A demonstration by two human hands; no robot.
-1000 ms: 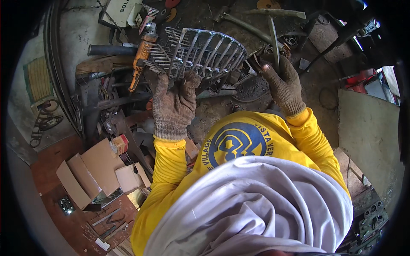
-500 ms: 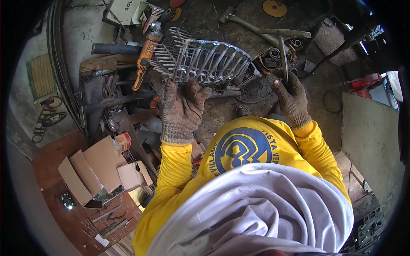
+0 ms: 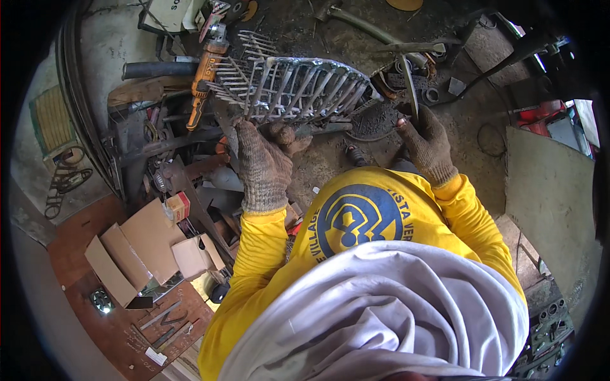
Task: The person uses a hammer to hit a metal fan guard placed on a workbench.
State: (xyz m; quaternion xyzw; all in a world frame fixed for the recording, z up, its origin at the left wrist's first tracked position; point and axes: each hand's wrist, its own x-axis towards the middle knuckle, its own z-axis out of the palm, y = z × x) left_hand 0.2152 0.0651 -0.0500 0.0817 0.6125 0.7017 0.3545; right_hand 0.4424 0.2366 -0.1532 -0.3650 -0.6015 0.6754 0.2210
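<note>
A curved grate of welded metal bars [image 3: 308, 89] lies ahead of me, with rod ends jutting from its left side. My left hand [image 3: 265, 166], in a brown knit glove, is closed at the grate's near left edge; some fingertips are hidden against the bars. In my right hand [image 3: 429, 145], also gloved, is the handle of a metal hammer [image 3: 408, 82]. Its long narrow head points sideways, beyond the grate's right end. The right-hand fingers wrap around the handle's lower end.
An orange angle grinder [image 3: 205, 79] lies left of the grate, near a dark pipe [image 3: 159, 70]. A larger hammer [image 3: 359, 25] rests on the floor beyond. Cardboard boxes [image 3: 149, 238] stand at the left on a brown board [image 3: 76, 273]. A grey sheet panel [image 3: 549, 190] is at the right.
My left hand has turned, and its fingers look more closed at the grate's edge. The hammer has tilted slightly in my right hand. The whole view has shifted a little.
</note>
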